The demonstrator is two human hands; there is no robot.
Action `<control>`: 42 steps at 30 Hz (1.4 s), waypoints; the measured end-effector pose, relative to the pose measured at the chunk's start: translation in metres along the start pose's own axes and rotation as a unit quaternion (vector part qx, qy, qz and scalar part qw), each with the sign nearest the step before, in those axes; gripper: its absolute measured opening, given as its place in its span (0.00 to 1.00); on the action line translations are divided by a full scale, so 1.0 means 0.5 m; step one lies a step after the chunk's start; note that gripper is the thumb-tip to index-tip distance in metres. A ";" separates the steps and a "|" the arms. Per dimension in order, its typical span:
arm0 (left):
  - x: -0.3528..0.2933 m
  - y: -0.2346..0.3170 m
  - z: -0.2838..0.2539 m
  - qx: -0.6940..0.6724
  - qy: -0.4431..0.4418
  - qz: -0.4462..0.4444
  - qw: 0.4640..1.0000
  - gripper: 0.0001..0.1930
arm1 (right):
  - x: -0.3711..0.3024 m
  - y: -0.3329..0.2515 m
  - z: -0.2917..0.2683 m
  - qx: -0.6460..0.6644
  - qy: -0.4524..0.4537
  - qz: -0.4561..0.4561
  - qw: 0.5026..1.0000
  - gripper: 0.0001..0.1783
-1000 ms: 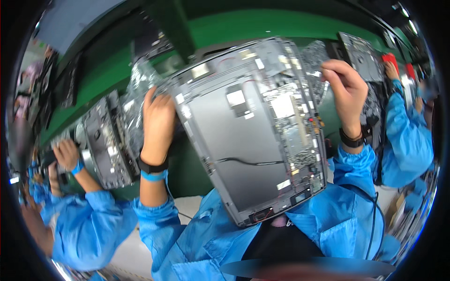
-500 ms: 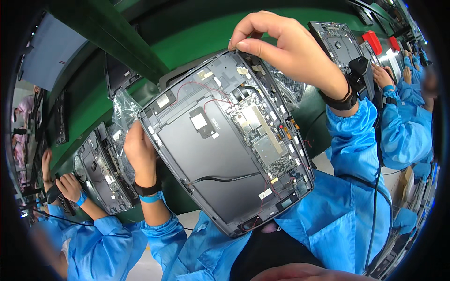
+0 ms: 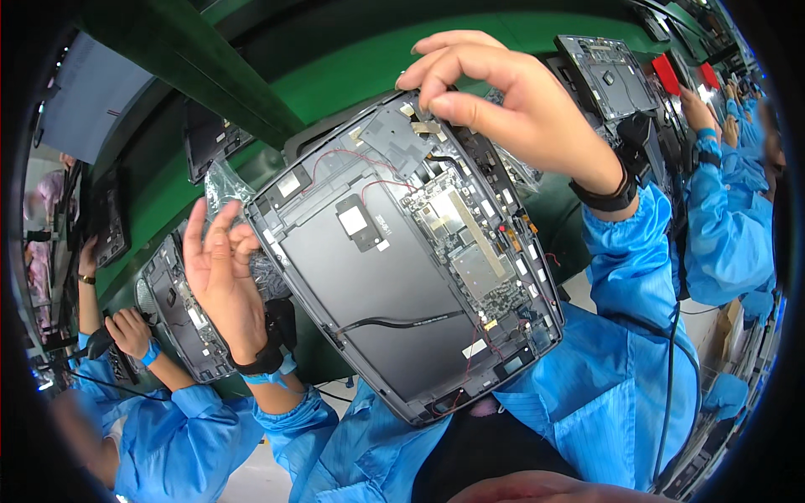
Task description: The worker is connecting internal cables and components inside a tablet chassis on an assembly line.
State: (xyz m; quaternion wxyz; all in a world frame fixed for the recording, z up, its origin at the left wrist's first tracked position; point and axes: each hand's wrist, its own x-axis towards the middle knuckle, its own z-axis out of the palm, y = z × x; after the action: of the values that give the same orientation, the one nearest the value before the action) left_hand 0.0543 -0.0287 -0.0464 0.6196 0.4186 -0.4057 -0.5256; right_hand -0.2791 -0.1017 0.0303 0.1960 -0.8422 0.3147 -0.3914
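An opened dark grey electronic device casing (image 3: 394, 285), like a tablet or laptop shell, lies tilted before me. It carries a circuit board (image 3: 470, 243), thin red wires and a black cable (image 3: 402, 320). My right hand (image 3: 511, 101) is at its far corner, thumb and forefinger pinched close together; whatever is between them is too small to make out. Just below those fingertips sits a tan strip of tape (image 3: 426, 128). By the casing's left edge my left hand (image 3: 225, 281) is raised with its fingers apart, holding nothing.
Crumpled clear plastic wrap (image 3: 225, 184) lies beyond my left hand. Similar opened casings (image 3: 189, 314) (image 3: 605, 80) stand to the left and at the far right. Co-workers in blue sleeves work on both sides. A green post (image 3: 210, 71) rises behind the casing; red bins (image 3: 666, 75) stand far right.
My left hand has come off the casing's left edge and spread its fingers. My right hand has stayed at the far corner, its fingers shifting slightly. The casing has hardly moved.
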 end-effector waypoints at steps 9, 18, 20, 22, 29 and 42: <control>0.005 -0.009 0.077 -0.162 0.097 0.089 0.978 0.21 | -0.020 -0.039 0.005 -0.067 -0.088 -0.029 0.993 0.02; -0.006 0.021 0.171 -0.119 0.072 0.092 0.986 0.18 | 0.016 0.009 -0.052 -0.093 -0.113 0.049 0.988 0.04; -0.016 0.024 0.162 -0.104 0.045 0.089 0.990 0.21 | 0.015 -0.001 -0.059 -0.127 -0.120 0.019 0.985 0.04; -0.026 0.032 0.166 -0.081 0.049 0.079 0.992 0.22 | 0.019 -0.015 -0.065 -0.147 -0.152 0.044 0.977 0.04; -0.046 0.042 0.158 -0.072 -0.033 0.073 0.994 0.25 | 0.044 -0.037 -0.065 -0.163 -0.222 0.182 0.944 0.13; -0.060 0.047 0.189 -0.014 -0.042 0.053 0.998 0.20 | 0.023 -0.007 -0.045 -0.031 -0.154 0.239 0.958 0.15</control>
State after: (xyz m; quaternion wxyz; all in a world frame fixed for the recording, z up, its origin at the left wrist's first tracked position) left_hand -0.0308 -0.0056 0.0042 0.6348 0.3654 -0.4451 -0.5151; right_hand -0.2896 -0.1091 0.0522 0.3039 -0.7981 0.4846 -0.1892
